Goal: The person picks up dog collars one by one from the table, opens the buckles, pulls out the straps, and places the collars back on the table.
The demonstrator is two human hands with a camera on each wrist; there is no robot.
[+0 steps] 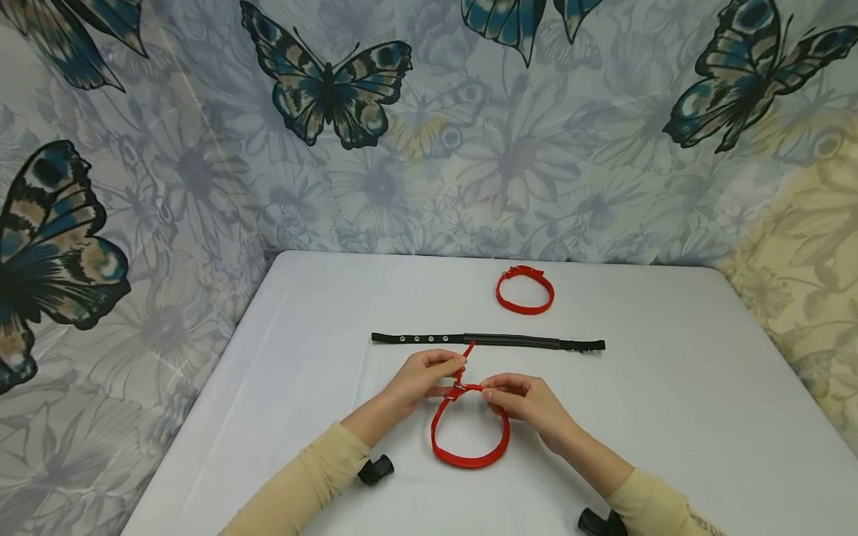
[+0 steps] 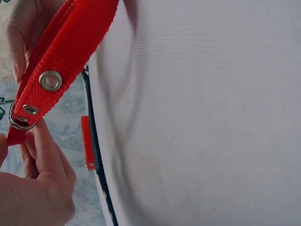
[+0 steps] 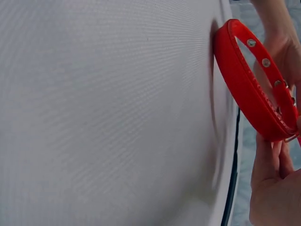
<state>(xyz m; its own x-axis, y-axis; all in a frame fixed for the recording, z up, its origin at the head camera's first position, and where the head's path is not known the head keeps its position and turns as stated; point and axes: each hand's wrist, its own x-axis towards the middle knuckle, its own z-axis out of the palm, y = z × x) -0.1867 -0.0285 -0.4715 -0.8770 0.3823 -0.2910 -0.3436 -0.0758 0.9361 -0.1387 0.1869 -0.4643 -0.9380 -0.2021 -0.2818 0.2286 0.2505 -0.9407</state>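
A red pet collar (image 1: pixel 471 460) with metal eyelets and a buckle stands on edge in a loop over the white table. My left hand (image 1: pixel 429 376) pinches the narrow strap end beside the buckle (image 2: pixel 21 117), at the loop's far left. On the loop's far right side, my right hand (image 1: pixel 529 406) pinches the band between thumb and fingers. The eyeletted strap runs into the buckle in the left wrist view. In the right wrist view, the collar's wide band (image 3: pixel 249 89) faces the camera, and my right hand's fingers touch its lower end.
A black collar (image 1: pixel 512 340) with eyelets lies stretched out just beyond my hands. Farther back lies another red collar (image 1: pixel 525 309), buckled into a ring. The white table (image 1: pixel 322 298) meets a butterfly-patterned backdrop (image 1: pixel 429 186) at its far edge.
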